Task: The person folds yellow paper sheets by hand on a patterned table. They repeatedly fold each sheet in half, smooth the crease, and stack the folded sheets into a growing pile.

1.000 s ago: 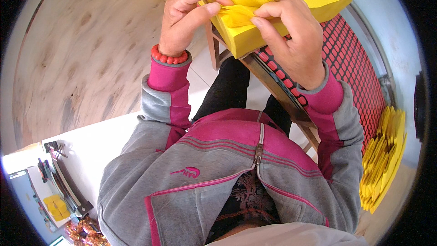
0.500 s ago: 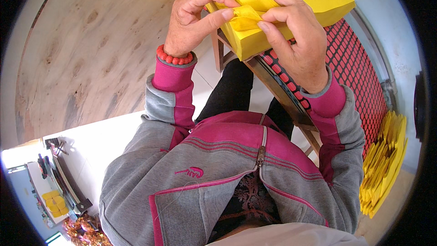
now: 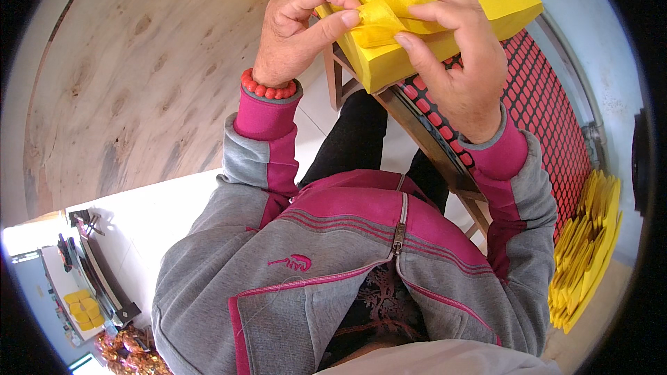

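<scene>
Left hand (image 3: 295, 28) and right hand (image 3: 458, 62) both pinch yellow paper sheet (image 3: 379, 10) between grips, above paper stack (image 3: 445, 0) on desk. Fold partly formed; creasing unfinished. Folded pieces (image 3: 587, 250) piled lower right.

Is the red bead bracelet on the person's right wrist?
No, the red bead bracelet sits on the wrist of the left hand; the right hand has only a pink cuff.

Both hands pinching folded yellow paper (image 3: 381, 15), thick yellow paper stack (image 3: 445, 0) beneath
</scene>
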A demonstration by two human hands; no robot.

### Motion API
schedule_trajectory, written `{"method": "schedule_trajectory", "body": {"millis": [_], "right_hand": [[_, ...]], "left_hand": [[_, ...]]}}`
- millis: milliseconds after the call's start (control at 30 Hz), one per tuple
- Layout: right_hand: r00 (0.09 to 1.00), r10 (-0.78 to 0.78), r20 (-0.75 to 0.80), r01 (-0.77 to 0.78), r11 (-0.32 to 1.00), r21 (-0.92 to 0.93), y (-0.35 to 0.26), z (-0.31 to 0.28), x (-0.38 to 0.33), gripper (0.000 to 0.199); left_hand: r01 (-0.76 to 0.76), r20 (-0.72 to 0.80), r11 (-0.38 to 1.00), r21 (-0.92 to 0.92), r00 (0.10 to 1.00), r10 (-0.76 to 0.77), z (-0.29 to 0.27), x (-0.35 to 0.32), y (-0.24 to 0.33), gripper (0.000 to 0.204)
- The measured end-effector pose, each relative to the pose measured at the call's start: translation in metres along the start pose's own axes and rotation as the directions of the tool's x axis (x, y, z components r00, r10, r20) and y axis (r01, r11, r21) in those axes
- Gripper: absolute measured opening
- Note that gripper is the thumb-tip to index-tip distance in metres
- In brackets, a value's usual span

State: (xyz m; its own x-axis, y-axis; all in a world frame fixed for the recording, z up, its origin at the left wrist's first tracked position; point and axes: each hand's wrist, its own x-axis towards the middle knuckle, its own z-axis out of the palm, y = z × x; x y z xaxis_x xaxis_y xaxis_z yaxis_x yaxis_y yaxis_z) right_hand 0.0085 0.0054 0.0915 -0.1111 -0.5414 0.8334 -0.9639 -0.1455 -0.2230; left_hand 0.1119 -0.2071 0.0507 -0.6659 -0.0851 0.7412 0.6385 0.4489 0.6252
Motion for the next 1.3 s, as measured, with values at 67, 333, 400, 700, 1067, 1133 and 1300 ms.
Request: {"method": "schedule_trajectory", "body": {"millis": [67, 333, 400, 700, 1067, 1133, 1300], "right_hand": [[0.998, -0.016, -0.054, 0.015, 1.0, -0.014, -0.002, 0.0, 0.001, 0.018], [0.981, -0.182, -0.07, 0.177, 0.982, -0.065, 0.005, 0.005, 0.002, 0.015], [0.962, -0.257, -0.09, 0.249, 0.965, -0.085, 0.011, 0.01, 0.003, 0.014], [0.964, -0.257, -0.073, 0.244, 0.958, -0.151, 0.013, 0.009, 0.0, 0.015], [0.988, -0.154, -0.02, 0.149, 0.978, -0.142, 0.008, 0.012, -0.005, 0.023], [0.991, -0.134, -0.025, 0.13, 0.984, -0.123, 0.009, 0.012, -0.006, 0.024], [0.99, -0.138, -0.006, 0.136, 0.981, -0.137, 0.009, 0.008, -0.005, 0.025]], "left_hand": [[0.017, -0.027, 0.999, -0.035, 0.999, -0.018, 0.001, 0.0, 0.0, 0.006], [0.052, -0.042, 0.996, -0.073, 0.998, -0.056, 0.003, 0.0, 0.001, 0.007], [0.055, -0.054, 0.996, -0.067, 0.997, -0.059, 0.004, -0.001, 0.002, 0.006], [0.061, -0.08, 0.995, -0.075, 0.995, -0.067, 0.007, 0.0, 0.004, 0.006], [0.048, -0.094, 0.994, -0.1, 0.994, -0.057, 0.008, 0.003, 0.003, 0.008], [0.054, -0.1, 0.994, -0.099, 0.993, -0.064, 0.008, 0.003, 0.003, 0.008], [0.037, -0.12, 0.995, -0.09, 0.992, -0.048, 0.011, 0.003, 0.002, 0.01]]}}
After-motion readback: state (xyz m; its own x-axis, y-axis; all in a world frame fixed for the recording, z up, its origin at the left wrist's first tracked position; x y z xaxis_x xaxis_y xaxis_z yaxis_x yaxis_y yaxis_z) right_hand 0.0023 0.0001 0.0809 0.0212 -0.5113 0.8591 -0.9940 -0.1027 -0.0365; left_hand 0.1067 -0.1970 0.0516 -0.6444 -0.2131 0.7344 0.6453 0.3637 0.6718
